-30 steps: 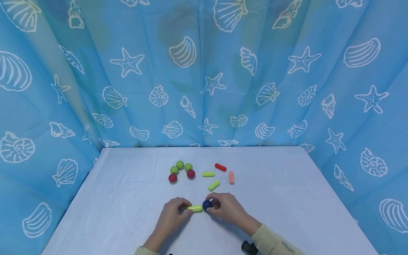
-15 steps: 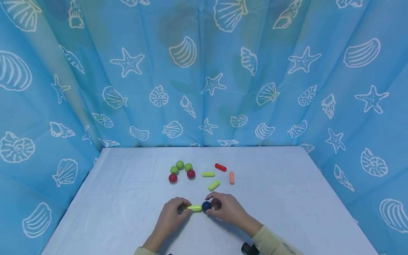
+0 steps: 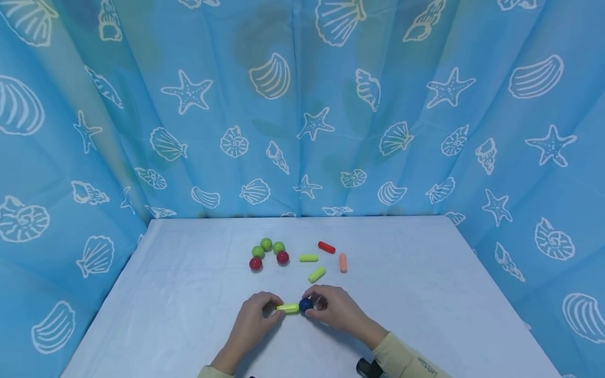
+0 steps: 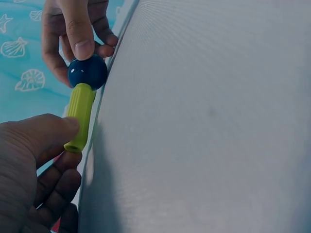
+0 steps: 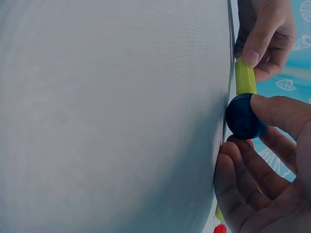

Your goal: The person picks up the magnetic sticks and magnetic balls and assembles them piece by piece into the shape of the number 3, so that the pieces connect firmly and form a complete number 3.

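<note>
My left hand [image 3: 255, 317] pinches a yellow-green ribbed rod [image 4: 80, 114] between thumb and fingers. The rod's near end shows a small hole in the left wrist view. My right hand [image 3: 337, 310] holds a dark blue ball [image 5: 242, 116] with thumb and fingertips. Ball and rod meet end to end in line, right up against each other, in all three views. Both are close over the white table [image 3: 189, 325], near its front middle.
Behind the hands lie three green balls [image 3: 267, 244] and two dark red balls [image 3: 282, 257]. To their right are two yellow-green rods [image 3: 309, 258], a red rod [image 3: 326, 247] and a salmon rod [image 3: 343, 263]. A black object [image 3: 368, 367] sits by the right sleeve. A shell-patterned blue curtain [image 3: 298, 131] surrounds the table.
The blue ball has shifted slightly left, closing the small gap to the rod's end. My left hand keeps its grip nearly still. The other balls and rods stay put.
</note>
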### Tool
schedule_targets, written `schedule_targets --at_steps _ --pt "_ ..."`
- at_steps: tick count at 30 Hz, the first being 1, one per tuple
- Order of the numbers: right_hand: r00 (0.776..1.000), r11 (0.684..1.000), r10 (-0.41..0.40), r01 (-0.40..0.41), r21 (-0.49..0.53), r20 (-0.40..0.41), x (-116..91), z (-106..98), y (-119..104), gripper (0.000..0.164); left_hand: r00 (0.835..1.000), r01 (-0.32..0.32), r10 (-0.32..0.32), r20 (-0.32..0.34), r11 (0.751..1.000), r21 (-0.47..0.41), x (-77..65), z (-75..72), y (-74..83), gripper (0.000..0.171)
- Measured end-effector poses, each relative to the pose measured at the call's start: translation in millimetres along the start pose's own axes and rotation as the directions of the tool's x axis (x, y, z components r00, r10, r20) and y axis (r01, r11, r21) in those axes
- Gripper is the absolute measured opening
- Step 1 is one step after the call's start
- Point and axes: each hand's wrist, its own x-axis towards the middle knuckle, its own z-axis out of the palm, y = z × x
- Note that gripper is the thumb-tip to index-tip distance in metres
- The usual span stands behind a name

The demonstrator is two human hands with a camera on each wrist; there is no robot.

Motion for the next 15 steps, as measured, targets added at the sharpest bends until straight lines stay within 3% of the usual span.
schedule_targets --at_steps 5,15 --pt "1.000 1.000 0.011 -0.011 -0.008 0.006 0.7 0.2 0.6 0.032 1.000 -0.002 0.002 -0.029 1.000 0.001 -0.4 0.8 -2.2 0.022" --pt "1.000 1.000 0.029 -0.029 0.000 0.012 0.4 0.1 -1.0 0.032 0.984 0.046 -0.035 -0.174 0.997 0.062 3.4 -6.5 -10.2 0.025"
